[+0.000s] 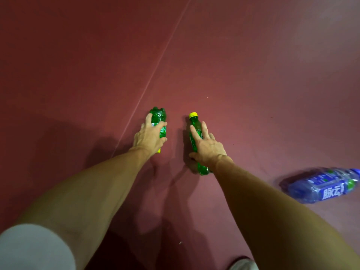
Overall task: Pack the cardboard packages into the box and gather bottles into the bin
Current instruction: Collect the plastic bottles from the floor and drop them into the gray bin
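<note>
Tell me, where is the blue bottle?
The blue bottle lies on its side on the red floor at the head view's far right edge, beyond the right forearm, apart from the green bottle under the right hand.

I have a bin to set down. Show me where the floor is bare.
The floor is bare beyond the left green bottle and right green bottle, and between the right one and the blue bottle. Crowded: the gap between left hand and right hand.
</note>
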A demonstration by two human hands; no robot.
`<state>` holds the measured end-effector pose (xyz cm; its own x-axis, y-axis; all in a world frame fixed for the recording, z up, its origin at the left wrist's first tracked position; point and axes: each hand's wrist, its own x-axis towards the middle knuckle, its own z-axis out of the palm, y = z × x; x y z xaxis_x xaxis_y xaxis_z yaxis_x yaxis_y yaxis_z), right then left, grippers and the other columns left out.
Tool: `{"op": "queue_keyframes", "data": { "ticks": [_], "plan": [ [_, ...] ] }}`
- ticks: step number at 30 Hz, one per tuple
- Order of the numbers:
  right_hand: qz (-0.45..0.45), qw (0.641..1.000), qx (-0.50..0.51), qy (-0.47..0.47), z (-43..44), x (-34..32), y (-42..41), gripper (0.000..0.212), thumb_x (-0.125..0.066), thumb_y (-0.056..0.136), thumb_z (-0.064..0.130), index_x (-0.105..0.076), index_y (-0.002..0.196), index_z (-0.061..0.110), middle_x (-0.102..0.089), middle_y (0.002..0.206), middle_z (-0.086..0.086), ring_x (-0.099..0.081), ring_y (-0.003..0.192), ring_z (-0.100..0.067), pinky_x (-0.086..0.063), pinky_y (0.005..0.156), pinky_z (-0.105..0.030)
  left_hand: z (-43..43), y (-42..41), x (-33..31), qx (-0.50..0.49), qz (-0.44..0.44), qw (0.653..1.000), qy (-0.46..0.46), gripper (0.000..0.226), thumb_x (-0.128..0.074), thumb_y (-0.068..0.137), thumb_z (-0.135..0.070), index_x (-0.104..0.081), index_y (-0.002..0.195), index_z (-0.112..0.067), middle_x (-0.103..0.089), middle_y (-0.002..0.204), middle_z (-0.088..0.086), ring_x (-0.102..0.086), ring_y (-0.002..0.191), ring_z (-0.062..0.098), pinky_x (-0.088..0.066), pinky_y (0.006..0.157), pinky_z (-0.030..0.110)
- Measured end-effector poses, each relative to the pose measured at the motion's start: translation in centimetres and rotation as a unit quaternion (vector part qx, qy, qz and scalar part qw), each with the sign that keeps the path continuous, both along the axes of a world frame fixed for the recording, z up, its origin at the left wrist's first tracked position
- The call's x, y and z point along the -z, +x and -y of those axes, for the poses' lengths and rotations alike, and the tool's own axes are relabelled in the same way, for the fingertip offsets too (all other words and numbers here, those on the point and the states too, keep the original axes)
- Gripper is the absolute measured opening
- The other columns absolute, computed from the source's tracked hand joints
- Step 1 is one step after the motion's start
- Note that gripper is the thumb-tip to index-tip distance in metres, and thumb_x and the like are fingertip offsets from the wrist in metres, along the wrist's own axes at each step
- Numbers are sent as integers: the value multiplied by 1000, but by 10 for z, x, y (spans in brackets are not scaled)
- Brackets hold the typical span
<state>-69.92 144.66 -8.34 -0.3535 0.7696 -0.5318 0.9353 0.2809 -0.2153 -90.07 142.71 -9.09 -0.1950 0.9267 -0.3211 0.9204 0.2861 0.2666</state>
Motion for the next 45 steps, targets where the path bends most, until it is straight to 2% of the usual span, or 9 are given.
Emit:
{"op": "queue_keyframes", "data": {
  "ticks": [3, 7, 9, 13, 18, 23, 30, 39, 45],
  "plan": [
    [-3, 1000, 7, -9, -3, 1, 1, 98, -64, 95, 34, 10, 159, 30, 19, 164, -10, -24, 145, -36, -46, 99, -48, 9, -2, -1, -7, 20, 1000, 5, 61, -77, 84, -33, -50, 138, -38, -14, 158, 1, -47, 127, 31, -47, 95, 46],
    [-5, 1000, -3, -7, -1, 1, 1, 95, -64, 96, 31, 7, 159, 30, 18, 165, -9, -25, 144, -36, -46, 99, -48, 13, -2, -3, -12, 27, 999, -30, 86, -74, 88, -32, -21, 155, -43, -1, 163, 0, -50, 128, 34, -45, 100, 44],
    [-5, 1000, -6, -5, 1, 1, -1, 94, -64, 96, 28, 5, 159, 29, 16, 165, -9, -26, 143, -37, -45, 99, -48, 11, 0, -5, -12, 17, 998, -59, 89, -73, 88, -34, -15, 156, -45, 8, 166, 4, -49, 129, 38, -44, 101, 43],
    [-6, 1000, -4, -3, 3, -2, -7, 92, -62, 95, 23, 3, 159, 29, 14, 165, -9, -27, 143, -37, -44, 101, -47, 13, 10, -4, -13, 13, 997, -76, 88, -73, 88, -36, -18, 156, -43, 9, 166, 11, -48, 129, 40, -42, 103, 43],
    [-9, 1000, -1, 4, 4, -13, -11, 92, -62, 94, 20, 2, 160, 28, 13, 166, -10, -27, 144, -37, -43, 103, -46, 15, 18, -11, 7, 16, 999, -45, 83, -70, 88, -37, -21, 155, -44, 5, 167, 8, -50, 128, 38, -43, 102, 42],
    [3, 999, 1, 35, -20, -59, -13, 89, -61, 95, 20, -1, 160, 27, 9, 166, -10, -34, 140, -37, -44, 100, -46, -2, 11, -61, 5, 27, 999, -17, 81, -70, 89, -39, -23, 154, -44, 5, 167, 7, -48, 130, 37, -43, 104, 41],
    [-17, 996, -49, 68, -40, -237, -57, 91, -66, 94, 27, -2, 160, 26, 11, 166, -9, -29, 141, -37, -45, 100, -47, 3, -24, -228, -38, 40, 998, -2, 79, -71, 88, -39, -26, 153, -45, 5, 167, 4, -49, 130, 36, -44, 104, 40],
    [-27, 989, -111, 89, -9, -560, -119, 89, -63, 96, 22, -1, 160, 25, 17, 165, -7, -2, 152, -33, -46, 101, -49, 60, -94, -559, -109, 82, 991, 15, 77, -74, 87, -34, -33, 151, -46, 4, 167, -3, -45, 134, 36, -42, 109, 41],
    [-55, 977, -171, 110, 21, -726, -166, 90, -66, 95, 24, -3, 160, 24, 16, 166, -6, 1, 153, -30, -45, 103, -49, 111, -129, -733, -161, 76, 983, 43, 77, -75, 86, -35, -33, 150, -46, 2, 168, -2, -45, 135, 35, -41, 107, 38]
  ]
}}
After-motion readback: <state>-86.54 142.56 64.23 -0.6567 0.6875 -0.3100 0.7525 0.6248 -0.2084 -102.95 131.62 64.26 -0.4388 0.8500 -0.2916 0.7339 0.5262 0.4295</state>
